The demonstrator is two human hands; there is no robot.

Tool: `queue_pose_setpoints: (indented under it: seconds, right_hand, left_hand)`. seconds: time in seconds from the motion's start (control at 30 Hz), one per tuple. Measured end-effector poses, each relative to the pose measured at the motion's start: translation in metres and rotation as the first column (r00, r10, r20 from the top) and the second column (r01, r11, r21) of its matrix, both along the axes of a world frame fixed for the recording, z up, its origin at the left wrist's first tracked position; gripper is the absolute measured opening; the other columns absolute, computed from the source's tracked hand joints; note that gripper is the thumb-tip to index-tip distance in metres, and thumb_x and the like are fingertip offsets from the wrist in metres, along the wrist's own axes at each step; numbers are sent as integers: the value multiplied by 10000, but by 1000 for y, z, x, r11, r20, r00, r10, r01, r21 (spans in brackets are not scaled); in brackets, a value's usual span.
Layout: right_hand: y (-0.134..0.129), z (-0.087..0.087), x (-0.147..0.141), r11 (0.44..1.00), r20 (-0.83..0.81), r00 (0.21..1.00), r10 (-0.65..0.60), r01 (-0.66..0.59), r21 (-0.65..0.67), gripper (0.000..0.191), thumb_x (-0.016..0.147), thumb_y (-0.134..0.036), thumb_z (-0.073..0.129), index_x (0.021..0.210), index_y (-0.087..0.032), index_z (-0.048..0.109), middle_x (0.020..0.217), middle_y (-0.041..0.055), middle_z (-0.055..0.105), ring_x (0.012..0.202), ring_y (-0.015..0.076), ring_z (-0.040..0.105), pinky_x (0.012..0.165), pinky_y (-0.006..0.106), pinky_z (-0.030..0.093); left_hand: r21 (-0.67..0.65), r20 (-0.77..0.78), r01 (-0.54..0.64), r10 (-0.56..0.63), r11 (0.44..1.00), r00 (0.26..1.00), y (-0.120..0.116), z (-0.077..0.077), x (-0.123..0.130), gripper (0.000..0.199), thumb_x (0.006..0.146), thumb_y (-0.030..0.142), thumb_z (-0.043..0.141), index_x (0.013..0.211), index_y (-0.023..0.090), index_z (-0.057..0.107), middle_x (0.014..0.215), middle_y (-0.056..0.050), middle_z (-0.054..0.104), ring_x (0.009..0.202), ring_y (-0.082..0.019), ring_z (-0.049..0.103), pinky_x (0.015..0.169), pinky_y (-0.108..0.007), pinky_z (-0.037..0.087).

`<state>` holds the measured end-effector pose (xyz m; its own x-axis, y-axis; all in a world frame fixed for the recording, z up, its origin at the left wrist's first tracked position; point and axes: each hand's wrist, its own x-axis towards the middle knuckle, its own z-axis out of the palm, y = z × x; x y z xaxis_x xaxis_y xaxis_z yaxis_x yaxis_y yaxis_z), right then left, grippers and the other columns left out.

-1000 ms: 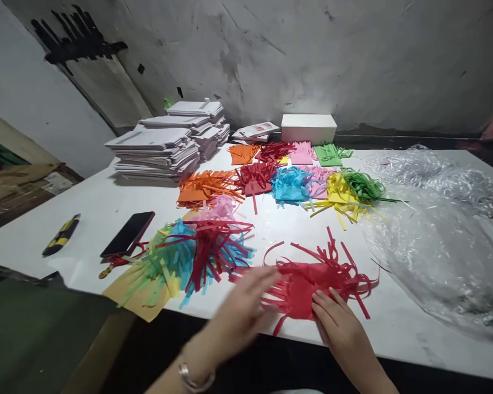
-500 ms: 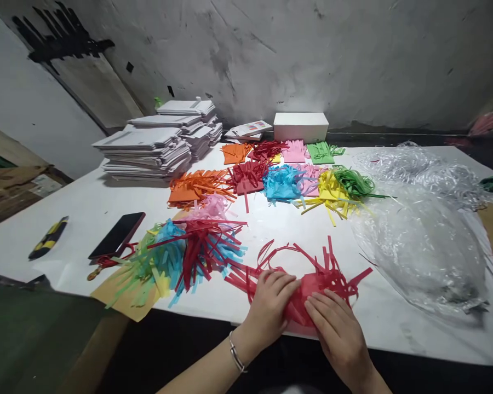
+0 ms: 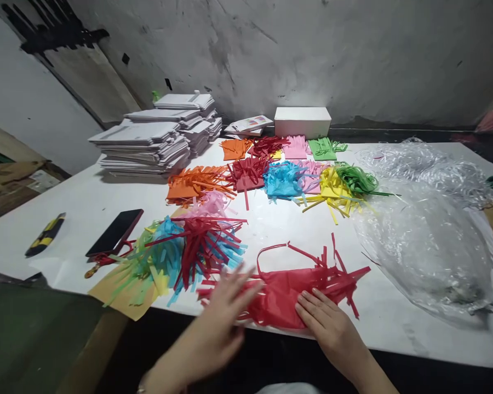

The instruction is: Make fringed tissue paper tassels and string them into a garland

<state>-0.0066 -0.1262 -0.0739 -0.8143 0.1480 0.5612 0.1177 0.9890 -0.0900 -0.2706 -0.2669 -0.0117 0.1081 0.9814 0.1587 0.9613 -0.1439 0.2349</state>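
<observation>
A red fringed paper sheet [image 3: 285, 298] lies spread at the table's front edge, its cut strips fanning out to both sides. My right hand [image 3: 328, 323] rests flat on its right part, fingers stretched out. My left hand [image 3: 225, 314], blurred by motion, is over the strips at the left end with fingers apart; whether it touches them I cannot tell. Just left of it lies a heap of fringed paper, with dark red strips [image 3: 195, 246] on top of blue strips [image 3: 168, 251] and green strips [image 3: 142, 262].
Fringed bundles in orange [image 3: 189, 186], blue [image 3: 283, 180] and yellow [image 3: 332, 189] stand in rows behind. Left are a phone [image 3: 115, 232], a yellow-black cutter [image 3: 46, 235] and stacked white envelopes [image 3: 139, 148]. A clear plastic bag [image 3: 427, 246] lies right, a white box [image 3: 302, 121] at the back.
My left hand has moved left off the middle of the red paper. The paper now lies flatter and wider, with more of its middle showing. My right hand stays on it.
</observation>
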Motion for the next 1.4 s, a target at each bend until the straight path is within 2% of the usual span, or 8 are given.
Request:
queue_pose_setpoints:
  seconds: [0.07, 0.2, 0.43, 0.77, 0.9, 1.0, 1.17, 1.4]
  right_hand:
    - [-2, 0, 1, 999, 10, 1000, 22, -22, -28, 384, 958, 1, 389, 1252, -64, 628, 1222, 110, 717, 1205, 247, 630, 1010, 463, 551]
    - [-6, 2, 6, 994, -33, 999, 6, -10, -107, 336, 960, -23, 410, 1238, -57, 597, 1135, 118, 736, 1157, 218, 642, 1052, 435, 492]
    - [-8, 1, -13, 891, -19, 924, -382, 363, -274, 214, 967, -105, 408, 1101, -168, 562, 919, 73, 697, 864, 233, 639, 853, 439, 474]
    - [2, 3, -29, 772, -14, 789, -615, 598, -216, 288, 947, -151, 522, 1231, -148, 570, 1072, 155, 670, 979, 314, 614, 916, 543, 398]
    - [-5, 14, -24, 955, -133, 948, -290, 278, -100, 327, 920, -51, 518, 1218, -142, 618, 1145, 130, 687, 1142, 282, 597, 1063, 506, 381]
    - [-10, 13, -25, 988, -37, 996, -85, 79, -130, 312, 920, -41, 502, 1168, -150, 655, 1113, 73, 731, 1153, 242, 613, 1132, 452, 347]
    - [3, 2, -8, 899, 15, 914, -406, 403, -173, 252, 910, -123, 530, 1097, -185, 687, 1253, 119, 688, 1240, 326, 575, 1149, 621, 213]
    - [40, -7, 47, 740, 8, 742, -670, 668, 78, 229, 906, -176, 510, 1024, -215, 703, 1264, 153, 665, 1172, 366, 605, 1036, 681, 288]
  left_hand:
    - [-33, 101, 154, -150, 987, 984, 6, -8, 42, 758, 807, 143, 573, 1526, 211, 341, 1554, -140, 435, 1431, -353, 377, 1113, -624, 387]
    - [144, 298, 43, -85, 989, 951, 26, -39, 87, 347, 908, 80, 497, 1237, 159, 569, 1131, -118, 720, 1032, -264, 651, 924, -470, 554]
    - [161, 320, -227, 167, 961, 932, 30, -53, 61, 247, 934, 82, 416, 1070, 174, 600, 921, -91, 714, 816, -236, 666, 733, -366, 558]
    - [-265, 116, -394, 435, 880, 893, 51, -33, 56, 140, 926, 114, 482, 937, 190, 599, 797, -54, 713, 740, -231, 685, 612, -295, 433]
    - [-303, 129, -381, 434, 873, 892, 54, -29, 53, 113, 916, 124, 506, 928, 203, 586, 805, -44, 724, 738, -216, 690, 612, -278, 413]
    - [-316, 142, -367, 426, 875, 893, 54, -28, 50, 110, 923, 134, 501, 931, 206, 583, 824, -46, 733, 755, -214, 696, 622, -276, 405]
    - [-333, 166, -327, 397, 884, 903, 54, -29, 44, 113, 924, 150, 504, 963, 214, 589, 813, -33, 734, 746, -220, 694, 607, -276, 380]
    - [-339, 200, -286, 366, 896, 909, 55, -26, 40, 167, 927, 113, 464, 968, 213, 591, 836, -35, 739, 754, -215, 688, 626, -276, 387]
